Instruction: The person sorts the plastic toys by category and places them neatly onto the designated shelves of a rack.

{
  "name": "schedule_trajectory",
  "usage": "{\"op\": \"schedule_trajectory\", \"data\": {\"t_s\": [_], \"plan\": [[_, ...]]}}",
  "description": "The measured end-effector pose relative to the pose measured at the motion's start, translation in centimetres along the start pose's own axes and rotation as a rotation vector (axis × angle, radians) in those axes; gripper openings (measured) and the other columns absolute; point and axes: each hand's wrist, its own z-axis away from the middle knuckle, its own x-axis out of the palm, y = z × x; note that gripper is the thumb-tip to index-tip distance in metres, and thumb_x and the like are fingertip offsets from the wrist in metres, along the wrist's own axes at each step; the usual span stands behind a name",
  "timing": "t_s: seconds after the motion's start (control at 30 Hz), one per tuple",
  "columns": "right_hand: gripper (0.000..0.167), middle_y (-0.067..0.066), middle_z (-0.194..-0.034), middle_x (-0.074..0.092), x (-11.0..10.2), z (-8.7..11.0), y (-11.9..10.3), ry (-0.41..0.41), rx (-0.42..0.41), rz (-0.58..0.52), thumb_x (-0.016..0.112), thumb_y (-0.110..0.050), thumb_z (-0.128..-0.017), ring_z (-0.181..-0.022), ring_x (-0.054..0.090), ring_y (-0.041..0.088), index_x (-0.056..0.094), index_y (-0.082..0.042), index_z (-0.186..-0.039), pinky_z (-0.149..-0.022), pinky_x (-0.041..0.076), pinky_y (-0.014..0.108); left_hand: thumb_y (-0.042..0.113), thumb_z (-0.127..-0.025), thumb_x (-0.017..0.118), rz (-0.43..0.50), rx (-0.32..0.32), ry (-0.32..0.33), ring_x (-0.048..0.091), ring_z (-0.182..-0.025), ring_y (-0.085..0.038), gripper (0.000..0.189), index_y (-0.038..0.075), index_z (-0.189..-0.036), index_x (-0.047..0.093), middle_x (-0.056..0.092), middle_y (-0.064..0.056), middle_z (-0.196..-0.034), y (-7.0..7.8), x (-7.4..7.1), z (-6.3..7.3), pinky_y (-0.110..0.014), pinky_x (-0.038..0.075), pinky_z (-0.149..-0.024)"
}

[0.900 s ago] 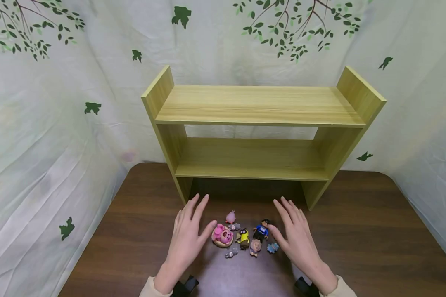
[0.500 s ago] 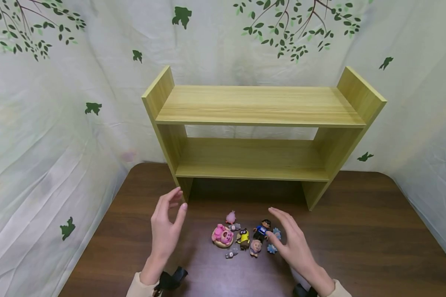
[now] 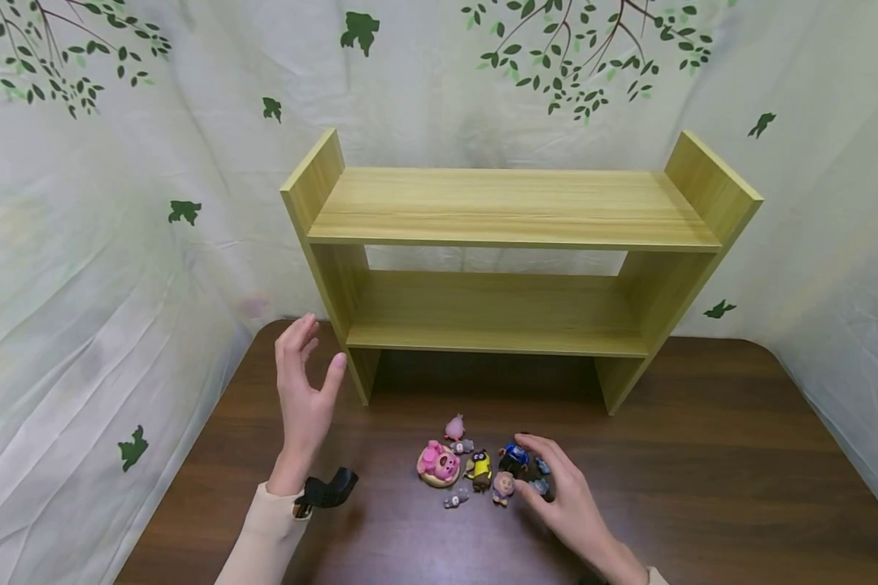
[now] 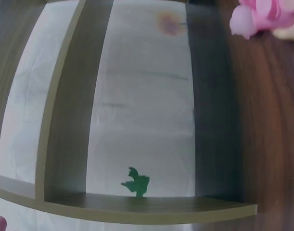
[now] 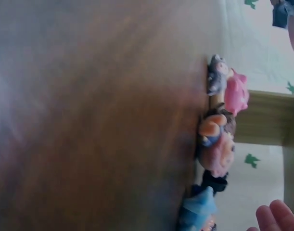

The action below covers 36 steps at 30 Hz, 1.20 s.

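Note:
My left hand is raised beside the shelf's left side panel, fingers loosely bent, thumb apart, holding nothing. My right hand hovers at the right edge of a cluster of small toy figures, its thumb and fingers apart. Beneath it sit small blue figures, partly hidden by the hand. Close to its fingertips are a blue-shirted figure and a round-faced figure. Further left are a yellow-and-black figure, a pink bear on a round base, a pink figure and small grey figures.
A light wooden shelf unit stands on the dark brown table behind the toys. Behind it hangs a pale curtain printed with leaves. A black wrist device sits on the left wrist.
My left hand has moved left and up, from beside the toys to the shelf's left side. The right hand has come lower over the blue figures, its fingers more bent.

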Motion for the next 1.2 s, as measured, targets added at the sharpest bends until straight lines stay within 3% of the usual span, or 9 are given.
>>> {"op": "schedule_trajectory", "data": {"t_s": [0.2, 0.37, 0.5, 0.63, 0.73, 0.9, 1.1, 1.2], "plan": [[0.063, -0.003, -0.128, 0.056, 0.4, 0.7, 0.0, -0.027, 0.036, 0.011, 0.079, -0.005, -0.076, -0.115, 0.054, 0.02, 0.055, -0.016, -0.133, -0.096, 0.036, 0.019, -0.019, -0.081, 0.059, 0.074, -0.004, -0.071, 0.035, -0.129, -0.038, 0.058, -0.012, -0.134, 0.038, 0.03, -0.031, -0.143, -1.2, 0.1, -1.2, -0.062, 0.029, -0.099], [0.057, 0.004, -0.124, 0.059, 0.6, 0.9, 0.2, -0.058, 0.058, 0.005, 0.08, -0.008, -0.075, -0.11, 0.057, 0.021, 0.058, -0.007, -0.128, -0.092, 0.044, 0.031, -0.019, -0.082, 0.058, 0.144, 0.005, -0.128, 0.032, -0.135, -0.029, 0.065, -0.003, -0.141, 0.035, 0.022, -0.031, -0.149, -2.5, 0.3, -1.8, -0.065, 0.026, -0.098], [0.058, 0.004, -0.119, 0.06, 0.6, 0.9, 0.4, -0.091, 0.088, -0.022, 0.08, -0.005, -0.075, -0.103, 0.059, 0.021, 0.058, -0.006, -0.128, -0.086, 0.048, 0.036, -0.021, -0.082, 0.057, 0.169, 0.004, -0.148, 0.031, -0.136, -0.025, 0.074, 0.004, -0.147, 0.031, 0.019, -0.029, -0.151, -3.2, 0.6, -2.2, -0.053, 0.029, -0.103], [0.058, 0.003, -0.116, 0.061, 0.7, 1.0, 0.3, -0.115, 0.114, -0.009, 0.081, -0.005, -0.072, -0.102, 0.059, 0.019, 0.059, -0.006, -0.126, -0.088, 0.046, 0.036, -0.02, -0.083, 0.058, 0.116, -0.017, -0.16, 0.035, -0.133, -0.028, 0.08, 0.009, -0.151, 0.027, 0.02, -0.025, -0.153, -3.5, 0.8, -2.2, -0.042, 0.033, -0.104], [0.059, -0.001, -0.114, 0.061, 0.9, 1.0, 0.3, -0.124, 0.126, 0.018, 0.083, -0.004, -0.07, -0.101, 0.058, 0.016, 0.061, -0.008, -0.124, -0.088, 0.046, 0.037, -0.018, -0.084, 0.059, 0.061, -0.036, -0.17, 0.038, -0.129, -0.037, 0.084, 0.017, -0.153, 0.025, 0.022, -0.026, -0.151, -3.7, 1.0, -2.2, -0.05, 0.034, -0.101], [0.056, -0.008, -0.112, 0.059, 1.1, 1.0, 0.2, -0.121, 0.139, 0.066, 0.085, -0.005, -0.067, -0.101, 0.055, 0.012, 0.065, -0.011, -0.118, -0.085, 0.046, 0.036, -0.015, -0.085, 0.06, 0.022, -0.057, -0.184, 0.044, -0.119, -0.047, 0.098, 0.042, -0.152, 0.017, 0.029, -0.031, -0.146, -4.0, 1.4, -2.1, -0.061, 0.036, -0.092], [0.05, -0.008, -0.108, 0.058, 1.5, 0.9, 0.3, -0.122, 0.127, 0.108, 0.087, -0.008, -0.064, -0.103, 0.054, 0.012, 0.067, -0.01, -0.111, -0.086, 0.045, 0.037, -0.014, -0.085, 0.062, -0.002, -0.027, -0.161, 0.05, -0.108, -0.04, 0.105, 0.055, -0.147, 0.013, 0.036, -0.033, -0.141, -4.4, 1.8, -2.3, -0.031, 0.042, -0.089], [0.048, -0.008, -0.107, 0.056, 1.7, 0.8, 0.4, -0.127, 0.118, 0.126, 0.088, -0.009, -0.063, -0.103, 0.053, 0.013, 0.068, -0.01, -0.107, -0.086, 0.045, 0.037, -0.015, -0.084, 0.062, -0.018, -0.018, -0.158, 0.049, -0.109, -0.041, 0.108, 0.058, -0.146, 0.012, 0.034, -0.033, -0.142, -4.4, 2.0, -2.4, -0.035, 0.043, -0.088]]}}
